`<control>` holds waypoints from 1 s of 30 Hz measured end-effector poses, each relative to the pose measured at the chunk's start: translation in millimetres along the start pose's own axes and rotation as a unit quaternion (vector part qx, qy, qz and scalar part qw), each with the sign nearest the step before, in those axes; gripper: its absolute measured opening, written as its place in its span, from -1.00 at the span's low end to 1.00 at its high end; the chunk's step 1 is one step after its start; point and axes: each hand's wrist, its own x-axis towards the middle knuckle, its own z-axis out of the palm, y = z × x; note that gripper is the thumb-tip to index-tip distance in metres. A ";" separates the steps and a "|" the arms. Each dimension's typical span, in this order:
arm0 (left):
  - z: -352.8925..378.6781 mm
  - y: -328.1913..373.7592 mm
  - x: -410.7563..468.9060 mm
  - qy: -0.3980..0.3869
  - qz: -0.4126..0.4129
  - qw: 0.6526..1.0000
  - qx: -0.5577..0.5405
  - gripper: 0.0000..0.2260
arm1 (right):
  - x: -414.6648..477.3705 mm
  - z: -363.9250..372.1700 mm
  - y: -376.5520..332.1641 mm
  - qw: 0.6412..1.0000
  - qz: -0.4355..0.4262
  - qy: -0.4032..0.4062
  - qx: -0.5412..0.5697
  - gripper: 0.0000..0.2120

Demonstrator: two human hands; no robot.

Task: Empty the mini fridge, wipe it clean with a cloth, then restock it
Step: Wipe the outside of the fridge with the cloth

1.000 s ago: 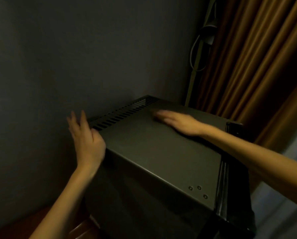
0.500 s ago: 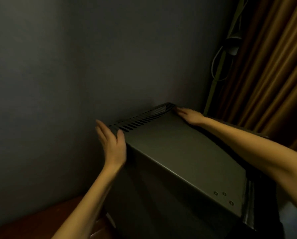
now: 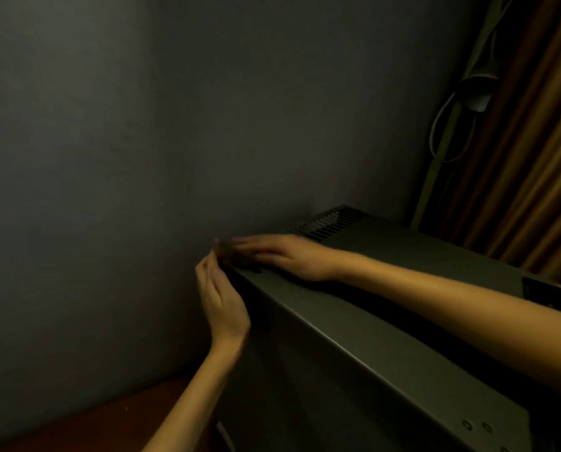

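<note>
The dark grey mini fridge (image 3: 386, 324) stands against the wall, seen from above its top panel, with a row of vent slots (image 3: 331, 223) along the back edge. My right hand (image 3: 285, 256) lies flat on the top near the back left corner, fingers straight and blurred. My left hand (image 3: 222, 305) rests with straight fingers against the fridge's left side near the same corner. The fridge door and inside are hidden. No cloth shows.
A grey wall (image 3: 174, 125) stands close behind and left of the fridge. Brown curtains (image 3: 533, 158) hang at the right, with a dark plug and looped white cable (image 3: 461, 112) beside them. Reddish wooden surface (image 3: 93, 422) lies at the lower left.
My right hand slid left along the back of the fridge top, from the far right corner to the left corner. My left hand stayed against the left side. The view swung left.
</note>
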 end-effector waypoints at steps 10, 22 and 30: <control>8.4 -1.7 5.4 -0.011 0.042 0.995 0.087 -0.49 | -44.0 -70.5 189.4 0.869 0.448 0.141 -0.158 -0.67; 9.6 -1.4 1.5 0.018 0.040 0.995 0.092 -0.34 | 70.8 22.8 -24.9 0.998 0.020 0.050 -0.021 -0.65; 0.8 2.3 15.0 -0.111 -0.007 0.993 0.050 -0.54 | 1.8 -33.3 72.5 0.986 0.128 0.089 -0.054 -0.64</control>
